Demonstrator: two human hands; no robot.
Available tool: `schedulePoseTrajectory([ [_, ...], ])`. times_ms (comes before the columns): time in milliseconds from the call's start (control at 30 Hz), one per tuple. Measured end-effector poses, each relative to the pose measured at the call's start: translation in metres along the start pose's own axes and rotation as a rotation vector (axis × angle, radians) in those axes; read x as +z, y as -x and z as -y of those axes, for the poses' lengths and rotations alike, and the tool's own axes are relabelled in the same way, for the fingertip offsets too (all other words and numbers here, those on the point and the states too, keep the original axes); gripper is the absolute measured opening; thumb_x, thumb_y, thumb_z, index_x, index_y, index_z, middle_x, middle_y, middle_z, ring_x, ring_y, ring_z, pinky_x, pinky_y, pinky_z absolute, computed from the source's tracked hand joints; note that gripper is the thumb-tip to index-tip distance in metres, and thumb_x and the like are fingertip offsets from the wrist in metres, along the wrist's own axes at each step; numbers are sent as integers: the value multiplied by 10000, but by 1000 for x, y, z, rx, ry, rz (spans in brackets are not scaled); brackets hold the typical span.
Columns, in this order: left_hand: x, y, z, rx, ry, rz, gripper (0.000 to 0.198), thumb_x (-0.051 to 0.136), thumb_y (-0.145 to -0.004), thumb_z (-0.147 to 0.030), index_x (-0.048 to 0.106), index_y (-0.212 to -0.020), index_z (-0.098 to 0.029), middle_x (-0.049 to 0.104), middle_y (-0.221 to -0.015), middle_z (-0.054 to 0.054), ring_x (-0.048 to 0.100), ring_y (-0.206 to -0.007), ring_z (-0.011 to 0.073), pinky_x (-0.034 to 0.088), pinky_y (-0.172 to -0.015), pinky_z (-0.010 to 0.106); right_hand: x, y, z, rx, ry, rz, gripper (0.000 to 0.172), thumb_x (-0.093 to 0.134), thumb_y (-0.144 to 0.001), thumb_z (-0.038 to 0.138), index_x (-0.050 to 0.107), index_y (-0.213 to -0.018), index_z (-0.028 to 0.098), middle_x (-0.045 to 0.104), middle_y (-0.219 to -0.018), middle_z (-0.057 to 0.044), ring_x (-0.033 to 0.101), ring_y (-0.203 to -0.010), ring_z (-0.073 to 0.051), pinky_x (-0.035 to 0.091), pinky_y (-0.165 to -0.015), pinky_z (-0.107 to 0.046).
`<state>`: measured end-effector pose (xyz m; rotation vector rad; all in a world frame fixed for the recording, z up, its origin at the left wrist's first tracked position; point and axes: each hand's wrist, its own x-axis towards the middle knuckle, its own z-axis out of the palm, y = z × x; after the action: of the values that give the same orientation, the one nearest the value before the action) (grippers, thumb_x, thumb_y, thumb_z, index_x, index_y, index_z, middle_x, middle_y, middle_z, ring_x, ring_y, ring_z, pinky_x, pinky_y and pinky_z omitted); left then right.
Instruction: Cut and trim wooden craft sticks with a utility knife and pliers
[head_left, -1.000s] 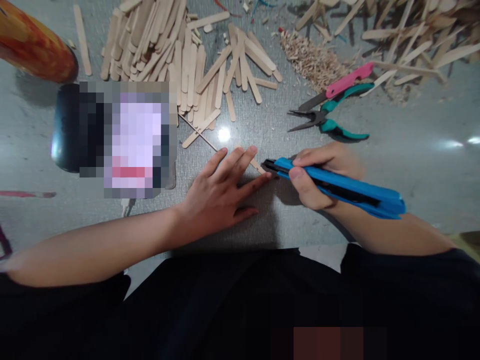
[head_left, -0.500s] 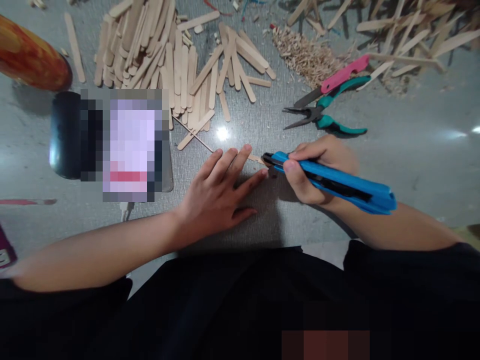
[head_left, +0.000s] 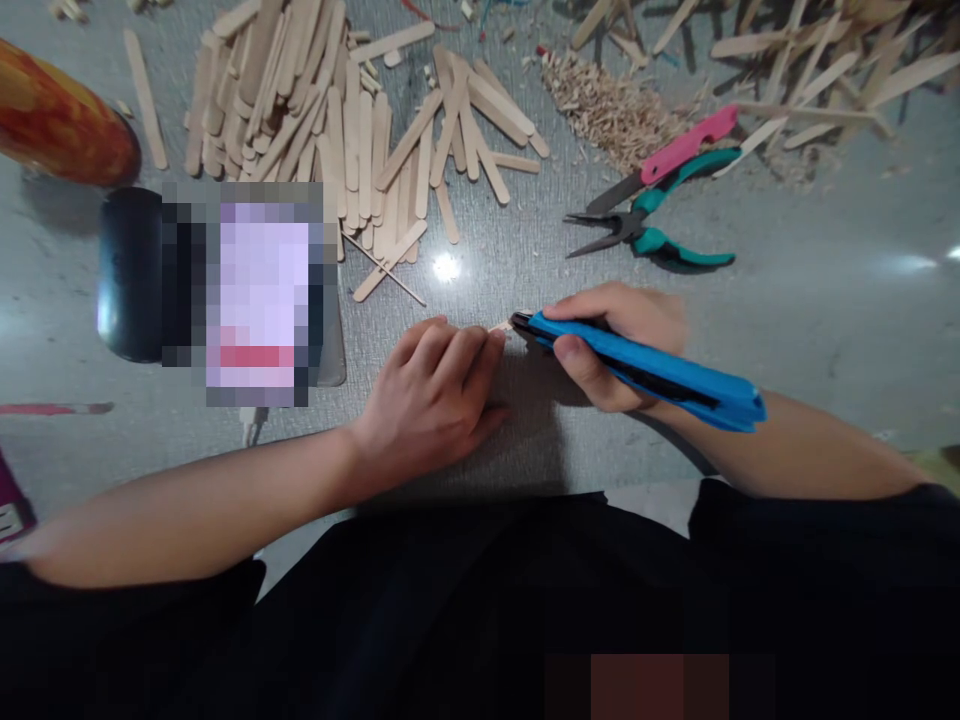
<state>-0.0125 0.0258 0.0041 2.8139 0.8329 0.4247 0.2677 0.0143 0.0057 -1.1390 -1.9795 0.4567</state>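
My left hand rests on the grey table with its fingers curled, pinching a small wooden stick piece whose tip shows just past the fingertips. My right hand grips a blue utility knife. The knife's black nose touches the end of the stick piece, right beside my left fingertips.
A heap of flat wooden sticks lies at the back. Wood shavings and more sticks sit at the back right. Teal pliers and a pink-handled tool lie behind my right hand. A dark device and an orange object are at left.
My left fingers have curled in from lying flat and spread. The knife has moved slightly left toward them.
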Motion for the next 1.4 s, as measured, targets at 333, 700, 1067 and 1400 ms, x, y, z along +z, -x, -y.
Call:
schedulePoseTrajectory([
  [333, 0, -1, 1, 10, 18, -5, 638, 714, -1121, -428, 693, -1599, -6, 797, -1343, 245, 712, -1206, 396, 607, -1139, 568, 2, 6, -3, -24, 115, 23, 229, 644, -1147, 427, 819, -1271, 345, 915, -1019, -21, 852, -730, -237, 691, -587, -387],
  [700, -3, -3, 2, 38, -13, -19, 628, 709, -1129, -420, 706, -1568, 29, 801, -1315, 239, 698, -1170, 383, 610, -1101, 549, 2, 5, -2, -34, 102, 39, 254, 686, -1084, 323, 770, -1319, 366, 894, -928, 12, 841, -673, -251, 673, -558, -409],
  [1067, 3, 1, 5, 8, 98, -5, 624, 682, -1133, -435, 703, -1607, -30, 762, -1224, 205, 668, -1169, 396, 581, -1111, 621, 1, 3, 1, -82, 87, 31, 282, 726, -1046, 227, 740, -1326, 253, 921, -1031, -46, 896, -780, -262, 698, -633, -375],
  [1400, 1, -2, 5, 50, 34, -66, 565, 686, -1135, -420, 732, -1524, -12, 772, -1174, 176, 684, -1099, 358, 590, -1100, 552, 4, 4, 0, -84, 77, 2, 258, 690, -1077, 260, 750, -1320, 327, 903, -975, 3, 825, -668, -226, 658, -580, -377],
])
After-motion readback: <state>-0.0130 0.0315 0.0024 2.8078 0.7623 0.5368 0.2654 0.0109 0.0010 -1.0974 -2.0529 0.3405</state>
